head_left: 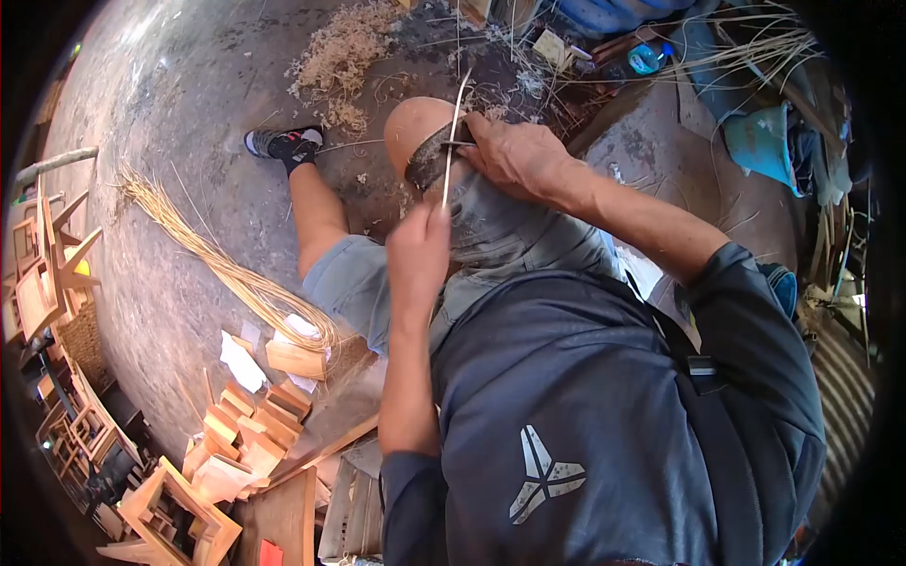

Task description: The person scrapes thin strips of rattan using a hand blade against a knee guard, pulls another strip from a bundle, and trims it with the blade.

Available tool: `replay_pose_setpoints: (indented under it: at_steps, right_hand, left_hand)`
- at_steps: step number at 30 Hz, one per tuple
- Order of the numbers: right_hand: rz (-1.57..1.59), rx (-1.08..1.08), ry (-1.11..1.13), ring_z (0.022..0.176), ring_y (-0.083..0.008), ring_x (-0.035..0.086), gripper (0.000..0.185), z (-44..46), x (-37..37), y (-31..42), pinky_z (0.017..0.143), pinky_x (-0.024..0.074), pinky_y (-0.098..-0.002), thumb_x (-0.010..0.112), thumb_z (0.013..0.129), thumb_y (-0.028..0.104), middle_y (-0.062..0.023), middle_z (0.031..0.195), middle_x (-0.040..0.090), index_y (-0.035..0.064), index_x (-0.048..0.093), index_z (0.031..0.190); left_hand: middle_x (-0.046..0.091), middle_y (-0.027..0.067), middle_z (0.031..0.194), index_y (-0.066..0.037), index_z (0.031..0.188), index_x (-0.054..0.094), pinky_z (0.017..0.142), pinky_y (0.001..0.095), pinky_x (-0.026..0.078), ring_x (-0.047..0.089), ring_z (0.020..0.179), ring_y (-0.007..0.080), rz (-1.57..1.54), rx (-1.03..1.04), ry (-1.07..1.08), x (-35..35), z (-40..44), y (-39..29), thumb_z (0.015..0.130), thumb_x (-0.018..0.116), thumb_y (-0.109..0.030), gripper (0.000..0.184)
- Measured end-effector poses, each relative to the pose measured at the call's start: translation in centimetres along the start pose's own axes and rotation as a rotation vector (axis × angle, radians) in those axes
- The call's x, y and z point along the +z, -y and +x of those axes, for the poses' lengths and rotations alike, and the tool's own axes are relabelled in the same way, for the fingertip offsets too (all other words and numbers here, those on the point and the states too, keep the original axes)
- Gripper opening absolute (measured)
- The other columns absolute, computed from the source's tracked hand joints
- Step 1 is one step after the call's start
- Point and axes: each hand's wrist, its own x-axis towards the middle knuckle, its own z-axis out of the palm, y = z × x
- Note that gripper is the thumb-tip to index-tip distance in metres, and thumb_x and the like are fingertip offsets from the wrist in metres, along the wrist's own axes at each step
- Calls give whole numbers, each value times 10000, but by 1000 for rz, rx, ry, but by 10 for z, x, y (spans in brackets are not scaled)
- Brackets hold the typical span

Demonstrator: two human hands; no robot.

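Note:
My left hand point(417, 255) is closed around the lower end of a pale, thin rattan-like strip point(463, 94), slightly blurred. The strip rises past my bent right knee point(422, 123), its upper end free. My right hand point(514, 156) is closed at the knee, its fingertips at a small dark blade point(457, 144) that crosses the strip. Most of the blade and any handle are hidden by my fingers. Beneath the strip, a dark, worn pad point(429, 168) lies over the leg just behind the knee.
Curly shavings point(344, 57) cover the floor ahead. A bundle of long strips point(222, 269) lies at left, near stacked wooden blocks point(250, 429) and a wooden frame point(179, 514). Wooden chairs point(52, 259) stand at far left. A blue bucket point(760, 141) and loose strips point(755, 52) are at right.

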Motion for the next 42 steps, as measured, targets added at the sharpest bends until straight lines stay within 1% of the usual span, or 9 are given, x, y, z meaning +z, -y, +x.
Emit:
replay_pose_setpoints:
  at_steps: [4,6,13,16,21,27,30,37,42]
  right_hand:
    - [-43,-45,-84,611,-341,649,290,2,6,-8,477,506,-416,526,931,294,-169,756,649,31,488,1047]
    - [20,6,18,701,-360,656,322,5,3,-7,573,525,-430,513,938,309,-194,824,655,22,499,1084]
    - [415,214,114,980,-392,608,453,19,-42,-20,861,457,-435,438,970,377,-261,967,631,0,509,1211]
    - [248,119,82,921,-409,618,422,17,-38,-25,794,474,-461,453,963,368,-256,929,637,20,509,1193]
    - [99,132,153,845,-427,627,332,10,-13,-8,714,488,-502,463,962,341,-234,892,651,41,505,1100]
    - [42,67,115,886,-427,621,380,11,0,-15,764,487,-494,454,964,340,-248,927,647,37,503,1187]
    - [260,136,210,909,-435,612,415,23,-19,-24,793,473,-493,446,967,339,-269,949,638,26,496,1235]
    - [176,69,130,808,-442,626,336,14,-18,-19,686,480,-509,467,955,322,-257,843,643,26,473,1114]
    - [-27,50,131,719,-406,647,352,3,-6,2,613,513,-497,515,931,332,-215,799,659,35,467,1114]
  left_hand:
    - [453,22,564,-3,716,538,465,284,350,430,499,91,-61,-395,114,-73,-130,45,886,571,-171,242]
    - [435,-7,556,-45,671,496,426,263,323,388,456,85,-520,-731,72,-97,-193,75,890,592,-180,275]
    - [422,-51,570,-89,709,501,423,201,294,384,464,50,-731,-469,-59,-47,-105,18,931,578,-219,268]
    - [472,106,580,42,759,519,553,354,399,428,560,161,-332,-152,-8,-11,-10,-1,923,550,-253,338]
    - [523,215,661,50,818,563,609,386,434,457,569,272,-50,56,-91,12,35,-12,909,557,-279,341]
    - [489,157,623,21,752,547,581,351,416,442,573,200,-182,-385,75,-23,-77,45,920,569,-259,327]
    - [458,125,607,13,738,543,567,334,402,427,579,159,-117,-289,52,-17,-67,34,924,565,-252,324]
    - [561,275,732,41,776,563,625,451,437,543,666,434,-46,10,-61,13,47,-26,913,538,-257,329]
    - [573,268,739,33,800,572,624,457,441,563,679,429,-21,2,-2,14,33,-8,905,541,-254,307]
